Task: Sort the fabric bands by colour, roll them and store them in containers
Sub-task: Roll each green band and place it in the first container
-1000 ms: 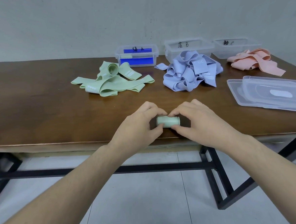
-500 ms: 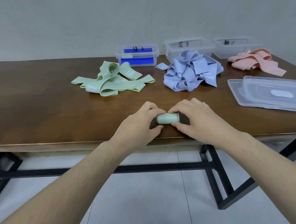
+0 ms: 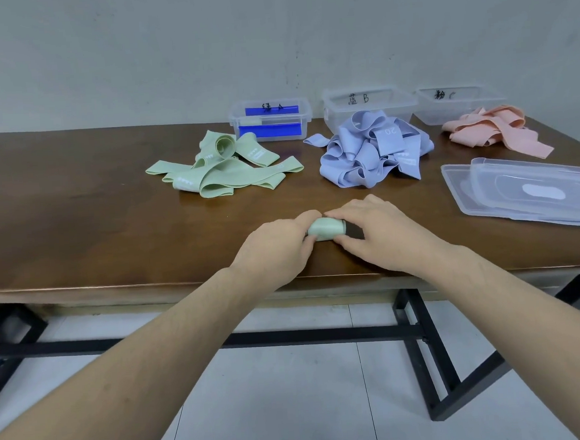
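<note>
1. Your left hand (image 3: 277, 248) and right hand (image 3: 379, 234) meet near the front edge of the brown table (image 3: 76, 228), each with a curled grip on one end of a rolled green band (image 3: 327, 229). Fingers arch over the top of the roll and thumbs press in from the near side.
2. The roll lies on its side on the table, its middle showing between your two hands.
3. Beyond your hands, well apart from them, lies the loose pile of green bands (image 3: 223, 169), one of them partly coiled at the back of the pile.
4. Right of that sits the heap of lilac-blue bands (image 3: 369, 149), tangled and standing higher than the green pile.
5. Farther right, near the table's far corner, is the flat pile of pink bands (image 3: 491, 128).
6. Three clear containers line the back edge: the left container (image 3: 271, 119) holds blue pieces, the middle container (image 3: 366, 102) stands just behind the blue heap, and the right container (image 3: 452, 102) stands just behind the pink pile. Each carries handwritten marks that are too small to read surely.
7. The green pile lies between your hands and the left container.
8. Clear lids (image 3: 527, 193) lie stacked flat on the table to the right of your right hand.
</note>
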Demonstrator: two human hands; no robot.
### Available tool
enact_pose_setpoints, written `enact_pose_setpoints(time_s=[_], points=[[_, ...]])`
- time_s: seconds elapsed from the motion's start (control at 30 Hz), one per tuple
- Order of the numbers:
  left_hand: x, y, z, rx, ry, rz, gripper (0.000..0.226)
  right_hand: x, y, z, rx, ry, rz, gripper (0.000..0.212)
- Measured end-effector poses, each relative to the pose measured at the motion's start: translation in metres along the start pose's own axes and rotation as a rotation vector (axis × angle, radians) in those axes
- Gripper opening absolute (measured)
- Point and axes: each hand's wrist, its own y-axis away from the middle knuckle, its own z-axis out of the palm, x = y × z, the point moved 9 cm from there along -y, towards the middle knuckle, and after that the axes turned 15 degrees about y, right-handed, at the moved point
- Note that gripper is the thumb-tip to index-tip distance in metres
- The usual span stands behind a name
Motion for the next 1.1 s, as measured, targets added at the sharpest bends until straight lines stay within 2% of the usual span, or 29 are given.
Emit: enact_pose_setpoints(time_s=[0.1,0.3,0.4,0.47,0.57,0.7,0.83,0.97,1.1], points=[[-0.005,-0.002,-0.002,0.0,0.059,-0.067,0.039,0.001,-0.001,-0.006,0.019,-0.084,0.022,0.036],[0.007,0.0,-0.013,0.075,0.341,-0.11,0.044,0.004,0.013,-0.024,0.141,-0.256,0.102,0.028],[0.009,0.002,-0.008,0.114,0.806,-0.232,0.036,0.002,0.019,-0.029,0.177,-0.293,0.11,0.033],[0.014,0.006,0.003,0.074,1.094,-0.341,0.03,-0.001,0.021,-0.03,0.187,-0.299,0.111,0.036],[0.019,0.005,0.011,0.048,1.311,-0.393,0.031,0.0,0.02,-0.028,0.161,-0.346,0.12,0.04],[0.019,-0.006,0.011,0.049,1.314,-0.384,0.045,0.01,0.012,-0.032,0.17,-0.308,0.11,0.049],[0.021,-0.025,0.01,0.058,1.306,-0.358,0.056,0.024,-0.004,-0.035,0.149,-0.289,0.095,0.079],[0.015,-0.056,0.01,0.092,1.327,-0.367,0.056,0.036,-0.03,-0.032,0.124,-0.365,0.073,0.062],[0.006,-0.091,0.013,0.111,1.372,-0.415,0.052,0.062,-0.057,-0.026,0.072,-0.355,0.129,0.062]])
